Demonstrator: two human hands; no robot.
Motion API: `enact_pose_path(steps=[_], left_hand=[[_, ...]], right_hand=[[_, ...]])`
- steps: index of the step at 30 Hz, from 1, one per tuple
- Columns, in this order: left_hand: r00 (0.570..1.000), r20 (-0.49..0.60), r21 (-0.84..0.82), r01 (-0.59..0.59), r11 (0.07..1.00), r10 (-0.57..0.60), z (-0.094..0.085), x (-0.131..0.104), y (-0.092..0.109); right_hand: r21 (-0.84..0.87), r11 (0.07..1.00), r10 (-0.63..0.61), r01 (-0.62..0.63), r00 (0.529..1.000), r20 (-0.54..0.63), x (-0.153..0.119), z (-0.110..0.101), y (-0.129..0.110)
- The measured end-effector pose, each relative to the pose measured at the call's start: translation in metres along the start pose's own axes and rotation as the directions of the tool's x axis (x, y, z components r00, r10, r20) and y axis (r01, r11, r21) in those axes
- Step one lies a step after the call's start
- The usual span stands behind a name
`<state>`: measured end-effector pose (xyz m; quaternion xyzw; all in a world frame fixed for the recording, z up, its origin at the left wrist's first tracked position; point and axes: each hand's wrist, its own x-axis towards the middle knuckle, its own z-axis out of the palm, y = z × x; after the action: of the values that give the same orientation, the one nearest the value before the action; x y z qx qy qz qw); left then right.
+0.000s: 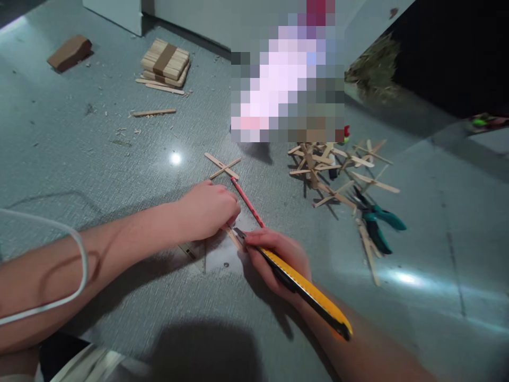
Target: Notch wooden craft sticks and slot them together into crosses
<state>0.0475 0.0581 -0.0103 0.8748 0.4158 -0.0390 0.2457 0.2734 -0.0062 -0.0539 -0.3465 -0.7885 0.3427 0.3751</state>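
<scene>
Right hand [278, 257] is grasping a yellow utility knife [306, 284], pointing its blade [239, 233] at a wooden stick [235, 240] lying between both hands. The left hand [210, 208] is resting over the stick's far end; I can't tell whether it's pinching it. A red pencil [247, 200] is lying just beyond the right hand, pliers [376, 220] to its right.

Cool, dim light falls on a grey work surface [139, 310], with a small white glare spot [175, 158] left of centre and a broader shiny streak [409, 278] at right. Soft shadows lie below the left forearm [131, 244] and right hand [282, 260]; coarse pixel blocks [288, 71] hide the upper centre.
</scene>
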Motion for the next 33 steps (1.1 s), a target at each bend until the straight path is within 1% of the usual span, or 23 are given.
enact_pose_path(steps=[3, 8, 13, 18, 26, 33], left_hand=[[0.999, -0.018, 0.017, -0.026, 1.000, 0.026, 0.002, -0.002, 0.000], [0.997, -0.051, 0.018, -0.063, 0.998, 0.064, 0.009, -0.002, -0.007], [0.992, -0.069, -0.050, -0.107, 0.993, 0.103, 0.009, -0.003, -0.012], [0.995, -0.070, -0.123, -0.076, 0.989, 0.068, 0.010, -0.004, -0.012], [0.998, -0.037, -0.126, -0.060, 0.990, 0.056, 0.007, -0.003, -0.010], [0.999, -0.008, -0.108, -0.040, 0.993, 0.039, 0.004, -0.003, -0.007]], right_hand=[[-0.004, 1.000, -0.006, 0.006, 1.000, -0.010, 0.000, 0.000, 0.000], [0.003, 1.000, -0.009, 0.009, 1.000, 0.013, -0.001, -0.001, -0.001], [-0.008, 1.000, -0.026, 0.026, 0.999, 0.034, -0.001, -0.002, -0.001], [-0.017, 0.999, -0.038, 0.039, 0.998, 0.056, 0.000, -0.002, 0.001], [-0.029, 0.999, -0.021, 0.023, 0.996, 0.089, 0.000, 0.000, 0.001], [-0.079, 0.995, -0.057, 0.064, 0.994, 0.090, -0.001, 0.003, -0.001]])
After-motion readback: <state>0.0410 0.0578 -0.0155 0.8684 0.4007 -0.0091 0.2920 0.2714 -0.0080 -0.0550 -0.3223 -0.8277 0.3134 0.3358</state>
